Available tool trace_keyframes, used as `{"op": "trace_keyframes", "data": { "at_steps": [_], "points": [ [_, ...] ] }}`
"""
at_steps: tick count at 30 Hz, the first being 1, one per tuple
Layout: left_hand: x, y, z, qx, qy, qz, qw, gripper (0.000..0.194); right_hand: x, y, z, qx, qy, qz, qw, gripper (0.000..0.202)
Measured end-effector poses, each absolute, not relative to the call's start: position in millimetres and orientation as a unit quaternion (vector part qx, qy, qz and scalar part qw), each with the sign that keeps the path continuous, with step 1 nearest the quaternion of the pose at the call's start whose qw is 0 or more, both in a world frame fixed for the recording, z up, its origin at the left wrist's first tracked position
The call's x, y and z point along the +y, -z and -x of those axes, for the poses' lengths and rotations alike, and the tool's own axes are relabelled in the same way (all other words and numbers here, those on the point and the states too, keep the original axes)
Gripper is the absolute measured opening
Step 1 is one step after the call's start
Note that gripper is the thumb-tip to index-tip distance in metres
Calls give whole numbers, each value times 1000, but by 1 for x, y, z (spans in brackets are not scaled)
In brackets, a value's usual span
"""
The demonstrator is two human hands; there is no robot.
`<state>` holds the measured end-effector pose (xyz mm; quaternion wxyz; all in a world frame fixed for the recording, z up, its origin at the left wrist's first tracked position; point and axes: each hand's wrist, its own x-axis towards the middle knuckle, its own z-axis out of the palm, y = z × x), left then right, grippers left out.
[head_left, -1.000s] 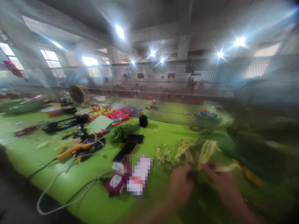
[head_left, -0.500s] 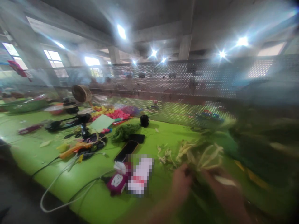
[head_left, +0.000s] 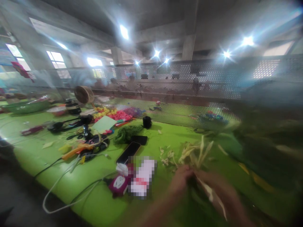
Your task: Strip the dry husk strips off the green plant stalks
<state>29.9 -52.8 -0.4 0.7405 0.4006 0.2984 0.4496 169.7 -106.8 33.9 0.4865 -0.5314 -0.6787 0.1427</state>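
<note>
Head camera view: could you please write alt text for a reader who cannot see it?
A person's left hand and right hand meet at pale, leaf-like strips over a green table. To their left lie a dark phone and a purple tissue pack; a perforated screen stands behind.

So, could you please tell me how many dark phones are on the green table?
2: the nearer phone beyond the purple packet, the farther phone beside the green bundle. More may be hidden among the other items.
</note>
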Motion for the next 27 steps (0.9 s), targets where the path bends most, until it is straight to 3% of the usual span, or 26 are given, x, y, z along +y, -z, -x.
{"op": "trace_keyframes", "data": {
  "at_steps": [6,15,21,27],
  "points": [
    [-51,-2,-21,318,-423,-441,725,27,-107,-45,-174,-810,-56,486,323,20],
    [-56,-14,-21,310,-459,-367,748,24,-104,-28,-176,-868,128,375,299,33],
    [-52,-18,-18,317,-497,-417,692,24,-108,-30,-176,-840,48,415,347,24],
    [-47,-11,-25,336,-513,-417,670,31,-104,-31,-174,-793,-167,473,346,34]
  ]
}}
